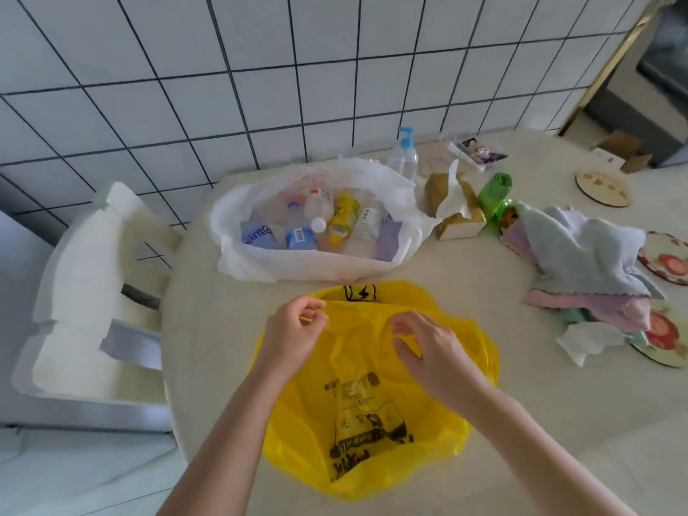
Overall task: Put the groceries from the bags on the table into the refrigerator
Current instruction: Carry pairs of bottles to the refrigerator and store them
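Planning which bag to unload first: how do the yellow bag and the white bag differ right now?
The white bag lies open against the wall side, with bottles showing inside; the yellow bag sits nearer, its contents hidden. The left hand and right hand pinch the yellow bag's top; the white bag is untouched. Both are thin plastic on the table.

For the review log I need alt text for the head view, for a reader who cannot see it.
A person's left hand and right hand pinch the top of a yellow plastic bag on a pale table. Behind it, an open white bag holds bottles. Folded cloths lie on the right.
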{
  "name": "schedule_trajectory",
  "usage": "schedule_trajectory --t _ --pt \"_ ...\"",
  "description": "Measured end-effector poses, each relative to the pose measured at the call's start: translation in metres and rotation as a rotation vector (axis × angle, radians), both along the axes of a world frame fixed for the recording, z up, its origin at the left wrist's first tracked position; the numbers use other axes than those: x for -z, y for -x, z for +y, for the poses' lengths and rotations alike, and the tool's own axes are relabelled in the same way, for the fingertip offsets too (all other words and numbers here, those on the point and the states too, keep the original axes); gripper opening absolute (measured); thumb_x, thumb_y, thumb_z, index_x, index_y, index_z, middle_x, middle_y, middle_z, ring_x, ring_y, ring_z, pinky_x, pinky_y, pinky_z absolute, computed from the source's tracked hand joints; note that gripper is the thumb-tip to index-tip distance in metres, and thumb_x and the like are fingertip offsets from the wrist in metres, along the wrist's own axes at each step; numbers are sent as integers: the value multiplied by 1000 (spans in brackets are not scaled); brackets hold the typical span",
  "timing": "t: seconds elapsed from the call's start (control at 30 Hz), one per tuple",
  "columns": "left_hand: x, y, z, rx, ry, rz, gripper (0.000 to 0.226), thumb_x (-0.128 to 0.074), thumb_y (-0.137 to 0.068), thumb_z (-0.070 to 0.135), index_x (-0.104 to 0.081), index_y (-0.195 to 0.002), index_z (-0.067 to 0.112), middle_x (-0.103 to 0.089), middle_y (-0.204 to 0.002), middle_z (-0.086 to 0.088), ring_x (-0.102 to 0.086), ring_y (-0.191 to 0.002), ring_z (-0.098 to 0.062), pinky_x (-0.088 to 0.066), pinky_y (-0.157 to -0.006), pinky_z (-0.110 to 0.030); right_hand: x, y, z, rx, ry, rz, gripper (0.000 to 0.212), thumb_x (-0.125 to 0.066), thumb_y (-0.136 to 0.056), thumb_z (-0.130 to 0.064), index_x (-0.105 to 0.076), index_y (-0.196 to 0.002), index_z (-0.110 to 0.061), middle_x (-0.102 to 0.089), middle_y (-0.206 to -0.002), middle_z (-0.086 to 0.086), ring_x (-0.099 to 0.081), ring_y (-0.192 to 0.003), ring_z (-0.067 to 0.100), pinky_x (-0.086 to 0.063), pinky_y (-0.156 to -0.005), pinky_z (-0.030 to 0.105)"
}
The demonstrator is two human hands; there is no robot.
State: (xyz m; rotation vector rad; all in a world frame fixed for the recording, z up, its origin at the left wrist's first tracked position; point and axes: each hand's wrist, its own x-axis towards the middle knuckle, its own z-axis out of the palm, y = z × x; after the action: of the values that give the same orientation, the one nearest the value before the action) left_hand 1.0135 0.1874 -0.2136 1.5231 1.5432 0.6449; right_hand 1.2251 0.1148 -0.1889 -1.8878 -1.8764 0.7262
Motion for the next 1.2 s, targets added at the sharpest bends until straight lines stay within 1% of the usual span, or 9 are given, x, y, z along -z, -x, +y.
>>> schedule_trajectory --t 0.1,0.23,0.37,0.53,0.7,0.8,0.9,0.97,1.2 --pt "-2 -5 29 -12 3 36 11 -64 -89 19 -68 -97 25 -71 -91 4 -67 -83 -11 -52 -71 -23 7 -10 39 -17 16 -4 27 -54 -95 -21 -57 -122 -20 -60 -113 -8 -57 -102 4 -36 -75 3" --pt "-1 -10 68 -27 25 106 12 -63 -92 20 -66 -103 21 -67 -96 6 -62 -87 -4 -45 -68 -12 19 -25 93 -53 53 -8 25 -54 -94 -19 -57 -119 -18 -63 -114 -2 -61 -104 17 -48 -87 27" --pt "5 -19 107 -57 43 190 16 -59 -94 18 -64 -109 17 -65 -99 5 -59 -85 -3 -40 -63 -8 31 -37 149 -71 68 7 25 -54 -94 -15 -58 -119 -16 -63 -111 0 -60 -102 16 -45 -81 21" --pt "17 -22 153 -108 87 323 21 -57 -94 18 -64 -114 16 -66 -107 0 -57 -89 -12 -42 -78 -22 43 -43 217 -156 81 -8 28 -54 -93 -12 -57 -121 -10 -62 -114 4 -60 -106 16 -42 -83 19" --pt "40 -21 201 -175 173 395 27 -55 -92 14 -59 -118 11 -63 -112 -4 -59 -106 -24 -38 -82 -25 58 -34 287 -286 36 -118 28 -52 -92 -10 -56 -120 -6 -60 -114 11 -60 -100 31 -49 -81 44" --pt "59 -28 224 -179 209 485 28 -54 -92 17 -54 -118 6 -62 -113 -13 -58 -110 -33 -42 -80 -35 68 -22 329 -361 -8 -233 41 -49 -91 -8 -47 -132 -10 -53 -121 11 -53 -108 34 -49 -82 41" --pt "71 -38 236 -220 257 530 53 -59 -90 23 -40 -137 9 -53 -133 -15 -47 -125 -34 -41 -97 -43 81 -8 360 -497 -101 -335 54 -51 -85 1 -44 -136 -11 -49 -128 10 -49 -117 31 -48 -75 37" --pt "78 -41 241 -175 236 627 67 -62 -89 35 -31 -144 13 -50 -138 -13 -46 -128 -33 -41 -103 -45 89 -1 375 -609 -160 -379 67 -57 -77 6 -41 -140 -11 -47 -136 9 -46 -124 30 -49 -83 37" --pt "99 -52 252 -133 181 777 98 -69 -80 47 -12 -149 8 -43 -136 -16 -53 -119 -36 -47 -90 -42 109 8 405 -835 -293 -501 74 -75 -50 6 -61 -122 -6 -60 -124 17 -57 -116 39 -56 -78 43"
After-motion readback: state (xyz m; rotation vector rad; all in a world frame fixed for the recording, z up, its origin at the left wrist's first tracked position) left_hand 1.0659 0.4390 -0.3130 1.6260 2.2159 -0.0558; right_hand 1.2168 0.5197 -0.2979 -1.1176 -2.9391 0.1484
